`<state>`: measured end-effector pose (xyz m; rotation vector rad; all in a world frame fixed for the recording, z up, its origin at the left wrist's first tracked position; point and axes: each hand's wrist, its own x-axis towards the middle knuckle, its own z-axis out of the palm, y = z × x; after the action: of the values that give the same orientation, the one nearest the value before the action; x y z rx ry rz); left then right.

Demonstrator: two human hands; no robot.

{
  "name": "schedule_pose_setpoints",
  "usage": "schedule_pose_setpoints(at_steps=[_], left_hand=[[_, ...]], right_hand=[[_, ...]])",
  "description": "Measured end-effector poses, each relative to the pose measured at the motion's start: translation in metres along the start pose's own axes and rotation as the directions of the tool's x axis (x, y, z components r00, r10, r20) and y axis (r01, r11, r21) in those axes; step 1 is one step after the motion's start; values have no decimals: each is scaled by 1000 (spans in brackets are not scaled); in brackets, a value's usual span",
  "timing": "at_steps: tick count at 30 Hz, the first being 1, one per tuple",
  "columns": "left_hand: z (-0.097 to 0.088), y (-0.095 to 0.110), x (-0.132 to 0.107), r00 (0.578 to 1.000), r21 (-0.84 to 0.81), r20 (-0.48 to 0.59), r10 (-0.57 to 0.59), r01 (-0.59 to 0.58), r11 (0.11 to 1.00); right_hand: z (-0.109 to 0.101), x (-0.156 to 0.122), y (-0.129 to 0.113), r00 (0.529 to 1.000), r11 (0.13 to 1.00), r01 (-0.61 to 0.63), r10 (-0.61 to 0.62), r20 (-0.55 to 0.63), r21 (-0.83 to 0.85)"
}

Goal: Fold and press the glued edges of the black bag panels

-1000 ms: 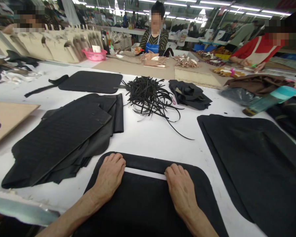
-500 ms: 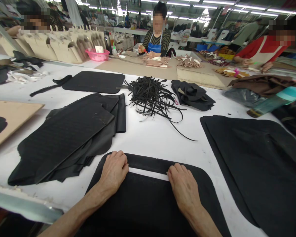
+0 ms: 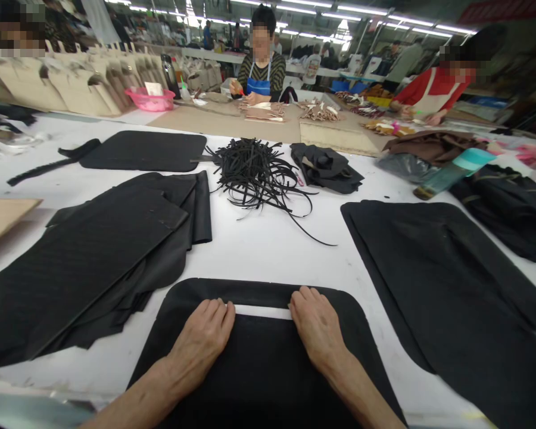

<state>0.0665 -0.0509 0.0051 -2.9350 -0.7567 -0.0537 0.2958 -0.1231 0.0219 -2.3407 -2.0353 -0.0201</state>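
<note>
In front of me lies a black leather-like panel with rounded far corners and a long white gap across it near its far edge. My left hand is at the left end of this gap, its fingers curled down and pressed together on the panel. At the gap's right end, my right hand holds the panel the same way, with bent fingers. Both fingertips and thumbs are mostly hidden beneath the hands. Between the hands, the strip of black material beyond the gap lies nearly flat.
Black leather-like pieces are piled on the left, and large black panels on the right. Beyond are a heap of thin black strips, folded black pieces and a bottle. A co-worker sits across the table.
The view has turned slightly to the right, so the surroundings appear shifted left. Both hands remain at the gap's ends, with the left slightly lower and the right slightly higher in view.
</note>
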Motion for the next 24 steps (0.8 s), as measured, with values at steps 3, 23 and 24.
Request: schedule_pose_setpoints(at_steps=[3,23,24], left_hand=[[-4,8,0,999,141,29,24,-27,990],[-11,20,27,990,187,133,43,-68,980],[-12,14,24,988,165,141,59,-83,983]], right_hand=[[-3,1,1,1000,1000,1,0,29,-3],[0,-2,2,999,999,-17,16,39,28],[0,-2,2,999,999,-21,19,47,33]])
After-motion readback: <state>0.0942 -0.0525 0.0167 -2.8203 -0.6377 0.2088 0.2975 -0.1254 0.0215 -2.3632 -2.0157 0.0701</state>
